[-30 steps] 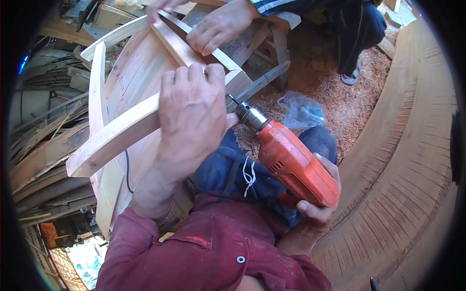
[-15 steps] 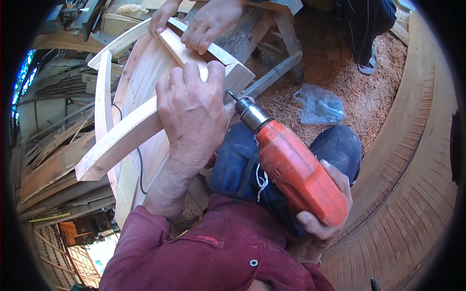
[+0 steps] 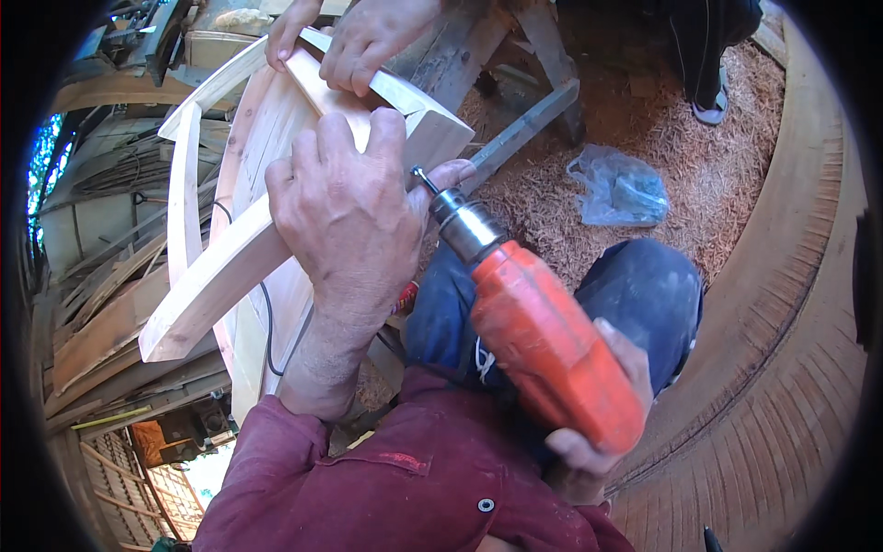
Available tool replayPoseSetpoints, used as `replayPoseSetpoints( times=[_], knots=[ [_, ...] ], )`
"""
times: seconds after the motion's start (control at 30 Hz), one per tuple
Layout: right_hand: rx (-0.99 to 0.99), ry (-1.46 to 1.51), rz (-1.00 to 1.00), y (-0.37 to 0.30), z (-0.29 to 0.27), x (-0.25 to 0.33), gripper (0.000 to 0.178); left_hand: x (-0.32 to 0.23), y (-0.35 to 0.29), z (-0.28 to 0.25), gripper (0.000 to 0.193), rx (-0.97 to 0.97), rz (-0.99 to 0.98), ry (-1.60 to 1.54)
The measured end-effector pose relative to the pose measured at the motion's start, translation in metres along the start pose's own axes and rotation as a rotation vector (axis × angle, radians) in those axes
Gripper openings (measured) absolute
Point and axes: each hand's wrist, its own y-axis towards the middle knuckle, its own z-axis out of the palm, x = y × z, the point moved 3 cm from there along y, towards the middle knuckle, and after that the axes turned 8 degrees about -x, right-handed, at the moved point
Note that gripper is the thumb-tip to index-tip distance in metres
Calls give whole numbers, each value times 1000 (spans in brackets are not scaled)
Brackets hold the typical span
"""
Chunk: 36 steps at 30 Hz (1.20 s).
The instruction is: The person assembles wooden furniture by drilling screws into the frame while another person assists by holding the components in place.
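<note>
My left hand (image 3: 345, 207) is wrapped over a pale curved wooden piece (image 3: 216, 276), its thumb stretched toward the drill. That piece belongs to a light wooden frame (image 3: 437, 133) with curved slats. In my right hand (image 3: 589, 451) is a red power drill (image 3: 556, 345) with a metal chuck (image 3: 467, 225). A thin dark bit with a wider shiny tip (image 3: 420, 175) points up and left, beside my left thumb; I cannot tell whether it touches the wood. Another person's hands (image 3: 377, 41) grip the far end of the frame.
A black cord (image 3: 269, 322) hangs by the frame. Wood shavings (image 3: 708, 193) cover the floor, with a clear plastic bag (image 3: 621, 189) on them. A large curved wooden wall (image 3: 763, 396) bounds the right side. Scrap boards (image 3: 101, 350) pile at left. The other person's foot (image 3: 710, 106) is at upper right.
The drill has shifted left and slightly down, its bit now beside my left thumb, which shows more. My left hand and the frame have moved a little left.
</note>
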Motion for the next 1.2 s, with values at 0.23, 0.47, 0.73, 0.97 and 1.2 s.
replayPoseSetpoints(
  times=[0.23, 0.47, 0.73, 0.97, 1.2],
  knots=[
    [99, -155, -181, -10, 15, 4, 99, 2, 0, 1, 63, -14, 6, -2],
    [54, -71, -93, -14, 26, 29, 98, 3, 1, -1, 61, -21, 14, -55],
    [-34, 98, 165, -7, 30, 46, 98, 3, 0, -2, 58, 19, -11, -59],
    [-99, 185, 113, -5, 30, 37, 100, 7, 1, -4, 47, 81, -16, -91],
    [-104, 196, 248, 5, 34, 47, 99, 9, 1, -4, 47, 94, -35, -107]
  ],
)
